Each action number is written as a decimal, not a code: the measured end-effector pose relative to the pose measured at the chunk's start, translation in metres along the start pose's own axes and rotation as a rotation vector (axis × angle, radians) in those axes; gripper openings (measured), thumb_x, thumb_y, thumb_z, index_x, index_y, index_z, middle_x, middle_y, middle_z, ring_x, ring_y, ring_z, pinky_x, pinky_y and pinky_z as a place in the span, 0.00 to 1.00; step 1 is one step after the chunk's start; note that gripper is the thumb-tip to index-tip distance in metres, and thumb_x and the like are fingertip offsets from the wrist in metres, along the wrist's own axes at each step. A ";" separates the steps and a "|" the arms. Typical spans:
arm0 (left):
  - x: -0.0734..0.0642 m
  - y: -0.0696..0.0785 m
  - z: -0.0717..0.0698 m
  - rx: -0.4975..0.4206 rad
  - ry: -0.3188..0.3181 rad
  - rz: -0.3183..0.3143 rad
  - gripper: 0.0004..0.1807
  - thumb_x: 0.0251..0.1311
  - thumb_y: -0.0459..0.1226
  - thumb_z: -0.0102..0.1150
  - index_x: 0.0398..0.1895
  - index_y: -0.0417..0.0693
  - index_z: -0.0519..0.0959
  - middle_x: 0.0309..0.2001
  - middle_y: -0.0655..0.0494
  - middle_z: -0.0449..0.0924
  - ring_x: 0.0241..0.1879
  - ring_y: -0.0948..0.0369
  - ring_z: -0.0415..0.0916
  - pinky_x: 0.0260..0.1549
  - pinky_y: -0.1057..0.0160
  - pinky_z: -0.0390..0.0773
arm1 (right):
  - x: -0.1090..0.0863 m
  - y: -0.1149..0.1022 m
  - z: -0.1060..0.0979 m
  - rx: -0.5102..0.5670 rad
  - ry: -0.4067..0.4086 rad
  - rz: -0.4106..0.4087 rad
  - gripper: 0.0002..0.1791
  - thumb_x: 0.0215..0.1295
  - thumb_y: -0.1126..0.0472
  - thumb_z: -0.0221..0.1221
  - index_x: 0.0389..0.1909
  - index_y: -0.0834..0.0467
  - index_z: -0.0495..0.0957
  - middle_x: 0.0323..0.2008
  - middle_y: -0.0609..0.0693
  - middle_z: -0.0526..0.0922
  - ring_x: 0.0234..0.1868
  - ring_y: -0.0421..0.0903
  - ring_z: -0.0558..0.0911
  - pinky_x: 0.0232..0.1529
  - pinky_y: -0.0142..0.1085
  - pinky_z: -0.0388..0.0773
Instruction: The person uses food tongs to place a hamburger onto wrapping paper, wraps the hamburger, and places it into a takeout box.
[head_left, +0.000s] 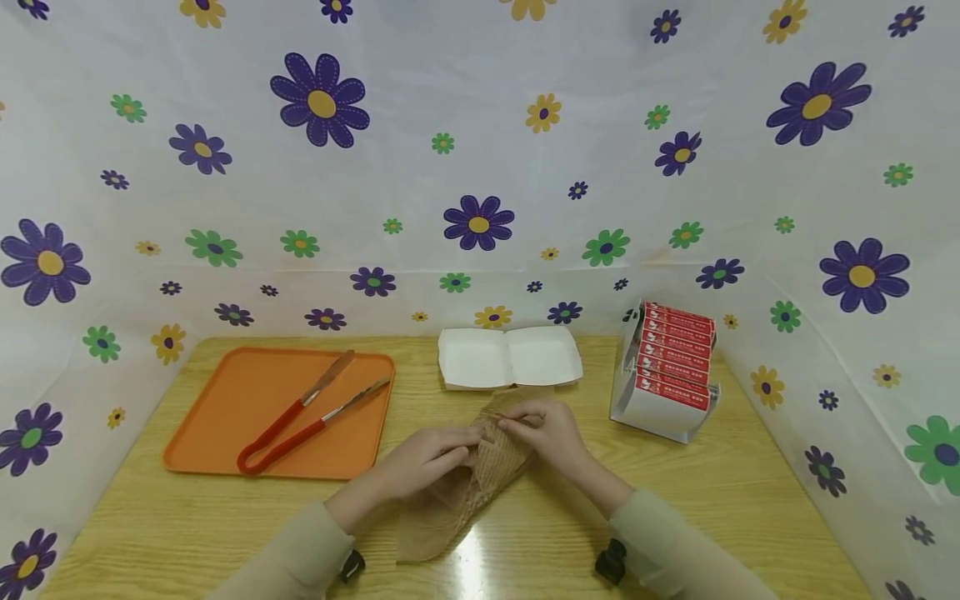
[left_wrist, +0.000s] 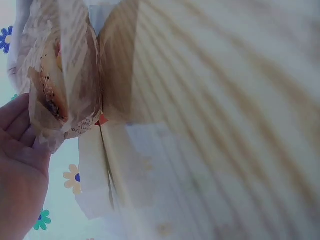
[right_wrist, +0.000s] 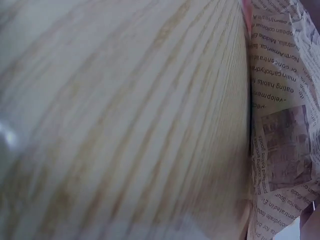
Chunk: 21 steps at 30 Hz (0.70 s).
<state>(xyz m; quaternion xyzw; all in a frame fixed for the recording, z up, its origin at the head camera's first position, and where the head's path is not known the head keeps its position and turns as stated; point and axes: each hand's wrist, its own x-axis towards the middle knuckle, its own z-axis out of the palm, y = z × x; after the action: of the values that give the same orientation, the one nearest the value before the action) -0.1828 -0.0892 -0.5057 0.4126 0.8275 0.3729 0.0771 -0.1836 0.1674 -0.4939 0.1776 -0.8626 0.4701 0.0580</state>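
Note:
A sheet of brown printed wrapping paper (head_left: 501,462) lies at the middle of the table, folded over at its upper part, with a flat corner reaching toward the front left. Inside its folds, the left wrist view shows a seed-topped bun (left_wrist: 53,82) with filling at its edge. My left hand (head_left: 435,454) holds the paper from the left, thumb below the fingers. From the right, my right hand (head_left: 549,429) pinches the paper's upper edge between thumb and fingers. Lines of print cover the paper (right_wrist: 285,95) in the right wrist view, where most of that hand is hidden.
An orange tray (head_left: 217,400) at the left carries tongs (head_left: 288,415) with red handles. Behind the paper stands an open white box (head_left: 476,360), its two halves spread. At the back right, a white holder (head_left: 660,414) contains several red-labelled packets (head_left: 675,350).

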 end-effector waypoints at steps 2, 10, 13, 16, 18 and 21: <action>-0.001 0.001 -0.001 -0.010 0.036 0.008 0.22 0.83 0.38 0.47 0.71 0.36 0.77 0.70 0.44 0.79 0.72 0.45 0.76 0.74 0.44 0.74 | 0.001 0.002 0.001 -0.007 0.000 0.010 0.03 0.64 0.65 0.73 0.36 0.60 0.92 0.36 0.54 0.94 0.40 0.49 0.92 0.49 0.32 0.88; -0.006 0.012 -0.007 0.296 0.131 0.160 0.25 0.78 0.37 0.53 0.73 0.38 0.75 0.73 0.43 0.75 0.72 0.48 0.76 0.70 0.47 0.78 | 0.003 0.005 0.004 -0.012 -0.016 0.029 0.03 0.62 0.66 0.75 0.36 0.61 0.92 0.37 0.54 0.94 0.41 0.50 0.91 0.46 0.29 0.87; -0.009 0.018 -0.005 0.449 0.107 0.247 0.27 0.78 0.41 0.54 0.76 0.40 0.72 0.77 0.46 0.72 0.75 0.51 0.73 0.72 0.49 0.77 | 0.004 0.006 0.005 -0.051 -0.029 -0.013 0.03 0.62 0.65 0.75 0.35 0.60 0.92 0.35 0.53 0.94 0.39 0.48 0.91 0.45 0.32 0.88; -0.013 0.023 -0.001 0.565 0.047 0.282 0.30 0.81 0.46 0.50 0.80 0.42 0.67 0.82 0.49 0.63 0.80 0.53 0.65 0.76 0.49 0.73 | 0.004 0.004 0.006 -0.101 -0.041 -0.037 0.03 0.62 0.65 0.75 0.34 0.61 0.91 0.34 0.53 0.94 0.37 0.47 0.91 0.44 0.35 0.89; -0.015 0.027 0.001 0.616 0.012 0.282 0.32 0.82 0.49 0.48 0.82 0.44 0.65 0.84 0.51 0.59 0.82 0.54 0.61 0.78 0.50 0.69 | 0.005 0.002 0.006 -0.121 -0.050 -0.029 0.03 0.61 0.66 0.75 0.34 0.61 0.91 0.34 0.53 0.93 0.36 0.47 0.91 0.44 0.36 0.89; -0.016 0.029 0.003 0.679 -0.025 0.270 0.33 0.82 0.50 0.48 0.83 0.44 0.62 0.85 0.50 0.56 0.83 0.54 0.58 0.79 0.53 0.66 | 0.006 0.002 0.006 -0.140 -0.059 0.009 0.02 0.61 0.66 0.75 0.32 0.60 0.91 0.33 0.52 0.93 0.35 0.44 0.90 0.42 0.32 0.88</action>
<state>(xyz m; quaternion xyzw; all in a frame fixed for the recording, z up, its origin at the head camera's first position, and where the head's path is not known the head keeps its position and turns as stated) -0.1528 -0.0877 -0.4910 0.5249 0.8411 0.0786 -0.1042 -0.1896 0.1614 -0.4970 0.1831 -0.8956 0.4033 0.0426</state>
